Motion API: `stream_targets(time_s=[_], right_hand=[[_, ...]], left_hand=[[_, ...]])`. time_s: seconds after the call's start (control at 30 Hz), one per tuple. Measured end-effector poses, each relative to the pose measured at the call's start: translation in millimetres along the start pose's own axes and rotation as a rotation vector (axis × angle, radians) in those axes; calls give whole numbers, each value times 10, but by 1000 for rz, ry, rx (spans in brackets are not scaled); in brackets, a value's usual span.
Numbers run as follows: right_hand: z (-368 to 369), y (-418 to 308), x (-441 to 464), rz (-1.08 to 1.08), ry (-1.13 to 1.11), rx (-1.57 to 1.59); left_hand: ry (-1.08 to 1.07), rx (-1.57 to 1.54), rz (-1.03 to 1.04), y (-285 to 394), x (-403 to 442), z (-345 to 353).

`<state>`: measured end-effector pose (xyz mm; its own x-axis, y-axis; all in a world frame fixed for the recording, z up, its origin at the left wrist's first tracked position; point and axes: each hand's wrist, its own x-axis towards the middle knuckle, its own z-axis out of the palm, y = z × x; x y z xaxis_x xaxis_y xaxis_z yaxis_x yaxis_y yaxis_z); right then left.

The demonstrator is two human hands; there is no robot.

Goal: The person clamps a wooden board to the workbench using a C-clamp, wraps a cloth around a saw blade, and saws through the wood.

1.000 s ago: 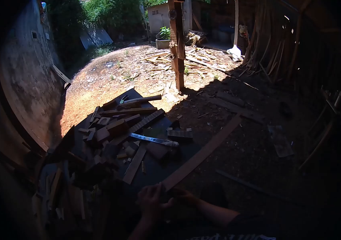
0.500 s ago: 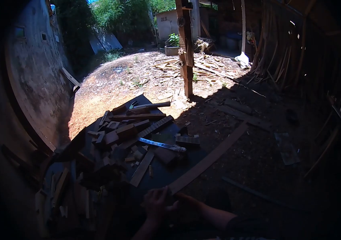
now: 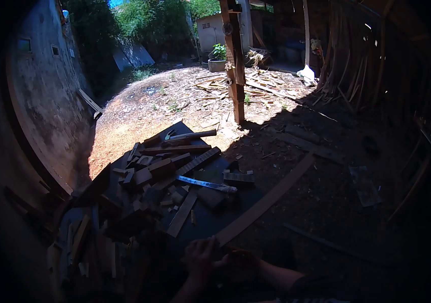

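The left hand (image 3: 200, 256) clasps the long board (image 3: 271, 199); whether the right hand (image 3: 244, 257) grips, I cannot tell.

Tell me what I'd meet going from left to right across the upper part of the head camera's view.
Stained wall → leaning panels → thick wooden post → white bundle → rough upright sticks.

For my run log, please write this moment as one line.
left hand: at near end of long board | right hand: beside left | grips: too dark to tell | shiny strip: on table among wood pieces
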<state>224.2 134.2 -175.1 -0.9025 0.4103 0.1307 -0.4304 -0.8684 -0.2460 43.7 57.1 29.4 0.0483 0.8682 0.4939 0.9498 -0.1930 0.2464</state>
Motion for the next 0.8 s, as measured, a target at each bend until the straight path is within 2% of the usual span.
stream_targets(time_s=[0.03,0.13,0.23,0.33,0.43,0.6,0.67,0.73,0.8], right_hand=[[14,8,0,-18,-29,51],[82,-46,-58,-19,41,-149],[299,-65,-115,22,204,-107],[-4,11,-41,-40,172,-57],[56,-79,87,1,331,-366],[295,-33,171,-85,551,-732],[251,5,189,-230,525,-1151],[15,87,245,-505,361,-1809],[30,135,282,-609,425,-2108]], left_hand=[[7,5,6,-4,-3,3],[15,-5,3,16,3,-14],[20,0,4,25,14,-25],[27,14,11,50,25,-54],[29,14,15,51,19,-41],[30,26,14,45,11,-17],[16,15,3,60,16,-26],[23,3,-1,41,17,0],[21,-9,-6,18,8,20]])
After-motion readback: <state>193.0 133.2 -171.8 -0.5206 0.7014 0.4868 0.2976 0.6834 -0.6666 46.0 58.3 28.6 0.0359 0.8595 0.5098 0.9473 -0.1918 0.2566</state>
